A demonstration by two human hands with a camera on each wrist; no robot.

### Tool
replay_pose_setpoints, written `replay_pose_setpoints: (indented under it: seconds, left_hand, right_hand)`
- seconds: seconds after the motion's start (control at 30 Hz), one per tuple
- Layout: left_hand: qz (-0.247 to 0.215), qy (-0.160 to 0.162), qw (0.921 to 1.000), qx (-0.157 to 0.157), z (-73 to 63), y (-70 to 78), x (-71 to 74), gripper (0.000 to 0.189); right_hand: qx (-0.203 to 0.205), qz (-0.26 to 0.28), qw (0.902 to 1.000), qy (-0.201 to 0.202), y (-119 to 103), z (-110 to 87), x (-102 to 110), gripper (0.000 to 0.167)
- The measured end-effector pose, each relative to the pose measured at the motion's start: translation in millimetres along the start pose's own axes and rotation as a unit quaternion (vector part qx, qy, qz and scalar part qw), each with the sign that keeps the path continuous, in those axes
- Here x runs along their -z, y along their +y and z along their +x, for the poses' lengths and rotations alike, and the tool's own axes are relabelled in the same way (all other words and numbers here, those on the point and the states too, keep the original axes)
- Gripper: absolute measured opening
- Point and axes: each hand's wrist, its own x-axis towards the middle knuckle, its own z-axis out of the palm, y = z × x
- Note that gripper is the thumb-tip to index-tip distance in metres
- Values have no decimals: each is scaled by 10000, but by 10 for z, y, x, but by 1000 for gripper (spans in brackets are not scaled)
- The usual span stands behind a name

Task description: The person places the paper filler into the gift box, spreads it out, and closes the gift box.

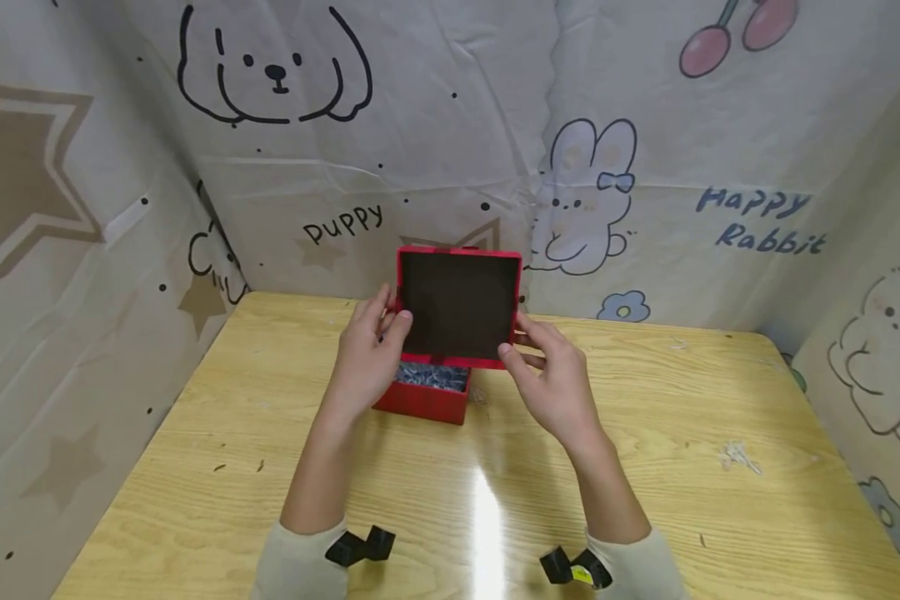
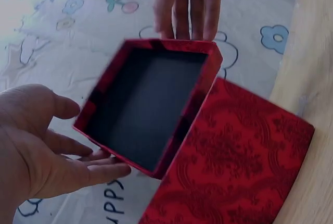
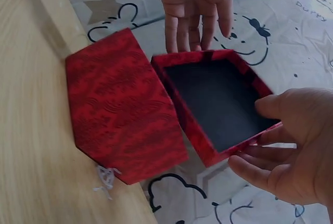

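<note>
A red patterned box lid [image 1: 461, 307] with a black inside is held up, tilted, its hollow side facing me. My left hand [image 1: 367, 354] grips its left edge, thumb in front and fingers behind. At the lower right corner my right hand [image 1: 555, 379] holds it the same way, its thumb [image 3: 268, 107] on the rim in the right wrist view. Below and partly behind the lid, the red box base [image 1: 423, 403] stands on the table. Blue-grey shredded filling [image 1: 437, 377] shows inside it; the lid hides the rest. Patterned box walls [image 2: 234, 151] fill the left wrist view's lower right.
The wooden table [image 1: 270, 467] ends at a printed cloth backdrop [image 1: 450, 167] behind and at both sides. A small pile of white scraps [image 1: 740, 457] lies on the right. More white bits [image 3: 107, 178] are beside the base. Dark specks dot the left side.
</note>
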Motion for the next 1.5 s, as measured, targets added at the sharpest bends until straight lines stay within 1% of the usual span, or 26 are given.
replay_pose_setpoints:
  seconds: [0.17,0.3,0.37,0.4,0.47,0.53,0.6,0.7,0.77,0.8,0.87,0.97,1.07,1.13,1.2,1.3,1.4,1.5]
  left_hand:
    - [-8,303,9995,5,40,-68,69,60]
    - [-143,570,9983,-63,39,-70,139,57]
    - [-249,608,9977,-160,33,-59,175,56]
    - [-302,615,9973,-256,35,-57,189,56]
    - [-407,603,9962,-478,39,-62,213,54]
    - [-542,521,9946,-719,43,-78,235,54]
    - [-638,462,9930,-882,53,-108,251,49]
    - [-562,241,9946,-842,63,-151,286,39]
    - [-280,23,9971,-707,66,-182,328,34]
    - [-93,-118,9978,-646,64,-201,358,33]
    - [121,-397,9974,-586,68,-256,423,33]
    - [167,-735,9954,-584,74,-360,518,37]
    - [48,-955,9936,-600,91,-465,577,47]
    - [95,-1083,9927,-517,100,-514,594,56]
    - [284,-1212,9915,-389,110,-549,594,65]
    - [789,-1354,9874,-238,119,-565,576,74]
    - [1284,-1386,9818,-167,116,-555,558,76]
    - [1513,-1374,9788,-123,107,-537,561,73]
  right_hand:
    - [64,263,9996,-121,21,-37,-76,56]
    - [184,586,9981,32,10,-44,-113,49]
    - [297,858,9958,121,3,-38,-123,44]
    - [352,1034,9939,158,-2,-36,-124,43]
    - [428,1446,9882,259,-8,-34,-129,45]
    - [473,1862,9805,402,-8,-33,-135,49]
    - [430,2066,9755,623,-7,-39,-139,47]
    - [311,2298,9695,788,15,-39,-152,34]
    - [235,2387,9678,763,35,-32,-157,26]
    - [221,2441,9669,709,51,-25,-159,26]
    - [192,2532,9657,538,81,-6,-157,28]
    - [72,2428,9699,151,135,15,-149,32]
    - [-14,2332,9720,-299,182,31,-156,39]
    - [-43,2224,9737,-496,224,41,-170,43]
    - [-44,2042,9770,-606,267,52,-189,44]
    - [-76,1609,9841,-744,350,66,-225,43]
    - [-94,1286,9878,-873,406,75,-259,43]
    - [-72,1213,9885,-902,419,79,-276,44]
